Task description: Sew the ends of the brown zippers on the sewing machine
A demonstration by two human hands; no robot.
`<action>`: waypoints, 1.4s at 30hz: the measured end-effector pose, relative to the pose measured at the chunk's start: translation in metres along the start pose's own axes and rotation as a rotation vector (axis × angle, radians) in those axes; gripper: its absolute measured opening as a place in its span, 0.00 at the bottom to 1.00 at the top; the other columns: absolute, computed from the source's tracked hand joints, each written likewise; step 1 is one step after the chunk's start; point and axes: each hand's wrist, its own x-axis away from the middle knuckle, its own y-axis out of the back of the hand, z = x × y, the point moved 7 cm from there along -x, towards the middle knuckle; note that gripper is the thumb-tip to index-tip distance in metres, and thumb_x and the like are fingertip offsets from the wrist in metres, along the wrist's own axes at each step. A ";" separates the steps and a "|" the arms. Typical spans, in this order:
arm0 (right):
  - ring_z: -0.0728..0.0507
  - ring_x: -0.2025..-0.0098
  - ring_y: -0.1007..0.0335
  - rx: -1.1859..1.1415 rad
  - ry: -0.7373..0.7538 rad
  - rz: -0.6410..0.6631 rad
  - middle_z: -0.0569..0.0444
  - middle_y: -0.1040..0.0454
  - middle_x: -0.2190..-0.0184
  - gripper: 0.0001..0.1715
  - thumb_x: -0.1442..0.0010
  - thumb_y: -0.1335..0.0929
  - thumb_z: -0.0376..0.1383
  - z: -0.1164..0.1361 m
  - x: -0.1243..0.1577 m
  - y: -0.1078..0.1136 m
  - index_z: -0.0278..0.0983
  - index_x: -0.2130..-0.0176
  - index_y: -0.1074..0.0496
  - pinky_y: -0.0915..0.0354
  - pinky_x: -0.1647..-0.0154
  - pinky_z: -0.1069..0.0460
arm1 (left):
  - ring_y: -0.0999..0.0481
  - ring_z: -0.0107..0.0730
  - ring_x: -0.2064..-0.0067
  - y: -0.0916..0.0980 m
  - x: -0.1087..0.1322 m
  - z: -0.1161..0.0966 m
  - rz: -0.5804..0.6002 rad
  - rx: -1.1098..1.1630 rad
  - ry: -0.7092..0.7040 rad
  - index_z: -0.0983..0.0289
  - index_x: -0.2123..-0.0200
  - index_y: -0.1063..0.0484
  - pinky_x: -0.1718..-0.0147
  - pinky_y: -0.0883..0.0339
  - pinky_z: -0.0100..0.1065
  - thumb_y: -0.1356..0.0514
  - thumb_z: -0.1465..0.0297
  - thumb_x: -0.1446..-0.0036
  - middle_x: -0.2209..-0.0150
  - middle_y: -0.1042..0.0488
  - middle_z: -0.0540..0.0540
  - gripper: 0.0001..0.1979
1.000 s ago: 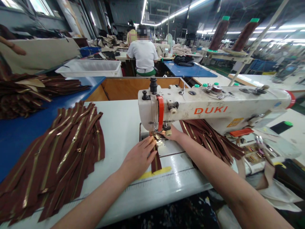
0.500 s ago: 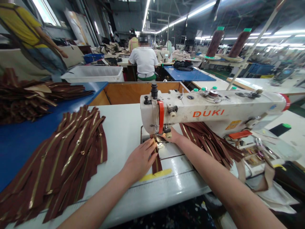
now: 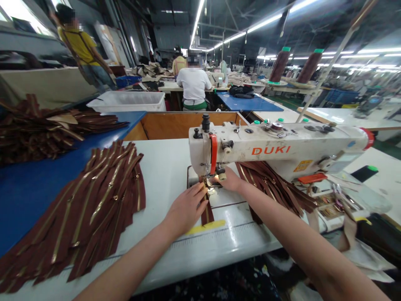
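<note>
My left hand (image 3: 186, 207) lies flat, fingers stretched, on a brown zipper strip (image 3: 206, 214) that runs under the presser foot of a white DUKI sewing machine (image 3: 275, 148). My right hand (image 3: 230, 179) reaches behind the needle area under the machine head; its fingers are mostly hidden by the machine. The strip crosses a yellow tape mark (image 3: 205, 227) on the machine bed.
A fan of brown zippers with gold teeth (image 3: 94, 205) lies on the table to the left, and another heap (image 3: 40, 129) sits on a blue surface. More zippers (image 3: 275, 188) pile under the machine arm. Two thread cones (image 3: 294, 65) stand behind. People work at tables beyond.
The view has tilted slightly and a standing person in yellow has come into sight at the far left. Both hands stay at the needle, barely shifted.
</note>
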 end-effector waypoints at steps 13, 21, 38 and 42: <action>0.42 0.60 0.37 0.371 0.225 0.015 0.47 0.29 0.65 0.13 0.37 0.39 0.28 0.049 0.091 -0.019 0.34 0.62 0.25 0.35 0.58 0.49 | 0.31 0.40 0.44 0.001 -0.001 -0.003 -0.037 -0.011 -0.037 0.65 0.50 0.31 0.46 0.35 0.42 0.51 0.68 0.36 0.47 0.29 0.61 0.16; 0.42 0.60 0.38 0.443 0.251 0.031 0.47 0.29 0.65 0.12 0.37 0.38 0.27 0.051 0.090 -0.021 0.32 0.61 0.26 0.35 0.58 0.48 | 0.31 0.42 0.45 0.000 0.001 -0.004 -0.035 -0.008 -0.018 0.68 0.50 0.31 0.47 0.34 0.43 0.48 0.68 0.38 0.47 0.29 0.63 0.16; 0.41 0.59 0.39 0.467 0.172 0.061 0.48 0.31 0.64 0.11 0.39 0.36 0.25 0.065 0.138 -0.021 0.35 0.59 0.27 0.35 0.57 0.47 | 0.30 0.43 0.45 0.014 0.050 -0.053 -0.013 -0.106 -0.139 0.69 0.49 0.31 0.50 0.31 0.44 0.50 0.72 0.38 0.46 0.29 0.65 0.16; 0.42 0.60 0.40 0.430 0.140 0.072 0.48 0.31 0.65 0.11 0.39 0.36 0.26 0.067 0.139 -0.020 0.35 0.59 0.27 0.35 0.59 0.47 | 0.28 0.43 0.46 0.014 0.057 -0.062 -0.019 -0.162 -0.209 0.72 0.49 0.32 0.50 0.30 0.43 0.53 0.75 0.38 0.48 0.28 0.66 0.17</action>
